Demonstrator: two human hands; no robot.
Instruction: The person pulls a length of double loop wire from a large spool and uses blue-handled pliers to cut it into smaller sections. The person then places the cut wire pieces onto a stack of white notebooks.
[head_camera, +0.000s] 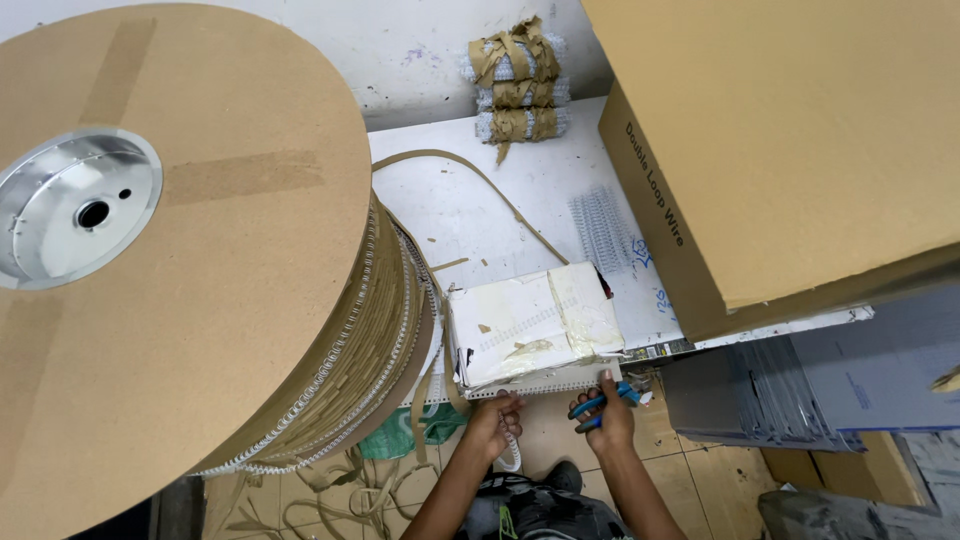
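Observation:
My left hand (493, 424) grips a strip of white double-loop binding wire (513, 452) that curls down below the fingers. My right hand (611, 418) holds blue-handled cutters (600, 406), with one finger raised to the front edge of a white taped block (530, 322). A straight length of white wire (545, 389) lies along that block's lower edge, between my two hands. The big cardboard spool (170, 250) wound with wire and brown paper tape fills the left.
A large brown cardboard box (790, 150) stands at the right on the white table (450, 200). Cut wire pieces (603, 232) lie by it. Taped wire bundles (517, 80) are stacked at the back. Grey sheets (790, 395) and paper strips (340, 490) sit lower down.

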